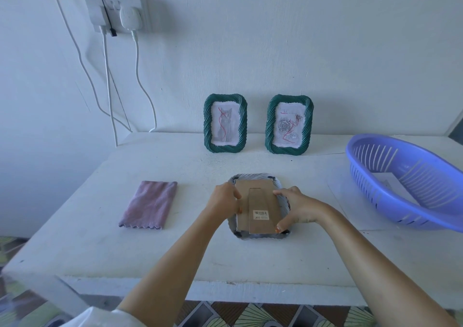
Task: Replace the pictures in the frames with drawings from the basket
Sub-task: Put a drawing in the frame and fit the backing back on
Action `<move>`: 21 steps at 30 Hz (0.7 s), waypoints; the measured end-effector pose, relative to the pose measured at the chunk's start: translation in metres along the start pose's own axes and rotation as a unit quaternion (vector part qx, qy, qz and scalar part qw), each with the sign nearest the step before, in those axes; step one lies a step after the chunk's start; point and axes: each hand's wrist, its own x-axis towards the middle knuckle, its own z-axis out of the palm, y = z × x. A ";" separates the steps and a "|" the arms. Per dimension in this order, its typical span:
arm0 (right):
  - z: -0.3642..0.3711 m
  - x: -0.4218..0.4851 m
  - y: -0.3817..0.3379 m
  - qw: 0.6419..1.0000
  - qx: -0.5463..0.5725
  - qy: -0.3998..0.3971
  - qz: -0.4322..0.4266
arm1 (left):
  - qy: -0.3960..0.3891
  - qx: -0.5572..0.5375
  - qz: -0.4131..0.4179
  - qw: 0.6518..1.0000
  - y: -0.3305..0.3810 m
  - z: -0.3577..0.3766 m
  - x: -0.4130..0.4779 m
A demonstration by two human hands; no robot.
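Note:
A third picture frame (258, 177) lies face down in the middle of the white table (100, 239), its brown cardboard back panel (253, 189) and stand with a barcode sticker facing up. My left hand (224, 200) grips the panel's left edge. My right hand (297, 207) grips the right edge, thumb near the lower corner. Two green twisted frames stand against the wall: the left frame (225, 123) shows a cat drawing, the right frame (289, 124) a rose drawing. The purple slotted basket (406, 179) sits at the right with a white paper (387, 176) inside.
A folded pink cloth (149, 204) lies on the table to the left. A wall socket (117, 11) with plugs and hanging white cables is at the upper left. The table's front edge is just below my forearms.

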 end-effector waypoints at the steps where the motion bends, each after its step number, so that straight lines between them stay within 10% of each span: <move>1: -0.001 -0.001 0.001 1.000 0.009 -0.002 -0.002 | 0.008 0.000 0.011 1.000 -0.001 -0.001 -0.001; 21: 0.008 -0.027 0.011 0.990 -0.035 0.057 -0.124 | -0.080 0.129 0.171 0.973 -0.024 -0.006 -0.036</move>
